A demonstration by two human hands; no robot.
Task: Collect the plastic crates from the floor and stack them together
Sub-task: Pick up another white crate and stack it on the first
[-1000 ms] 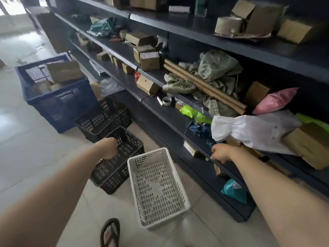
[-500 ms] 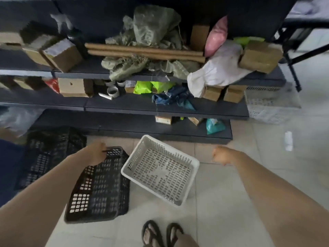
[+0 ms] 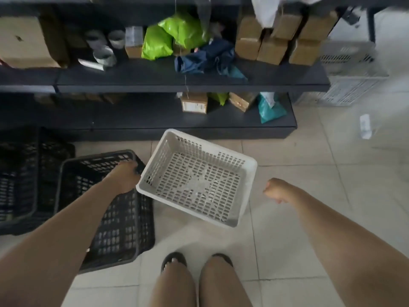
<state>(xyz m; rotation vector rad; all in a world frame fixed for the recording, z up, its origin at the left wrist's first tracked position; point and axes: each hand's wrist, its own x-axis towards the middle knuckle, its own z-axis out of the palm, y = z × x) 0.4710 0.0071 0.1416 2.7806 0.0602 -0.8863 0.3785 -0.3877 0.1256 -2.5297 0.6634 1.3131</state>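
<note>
Crates sit empty on the floor: my left hand (image 3: 124, 177) fingers grip the black crate (image 3: 115, 218) rim beside the white crate (image 3: 197, 180); right hand (image 3: 277, 190) curled shut, holding nothing.

Pale tiled floor (image 3: 298, 229) underfoot: a white crate (image 3: 197, 180) sits askew near the foot of the dark shelf unit (image 3: 155, 127), a black crate (image 3: 106, 209) just beside its left end, another black crate (image 3: 20, 173) further left. More white crates (image 3: 352, 80) stand off the shelf's right end, a paper scrap (image 3: 365, 126) nearby.
</note>
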